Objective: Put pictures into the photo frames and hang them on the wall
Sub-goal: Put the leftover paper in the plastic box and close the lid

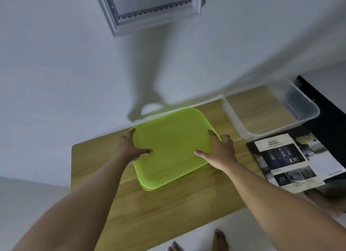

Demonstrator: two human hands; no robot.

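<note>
A translucent lime-green panel [174,147] with rounded corners lies on the wooden table [168,209]; a second green sheet peeks out under its near edge. My left hand [131,149] grips its left edge, thumb on top. My right hand [219,151] grips its right edge the same way. A white ornate photo frame [149,9] with a bordered sheet inside hangs on the wall above. Printed pictures [288,162] lie on the table at the right.
A clear plastic bin [269,112] stands at the back right of the table, against the wall. A dark sheet [322,104] lies beyond it. Bare feet [219,241] show on the white floor below the table's near edge.
</note>
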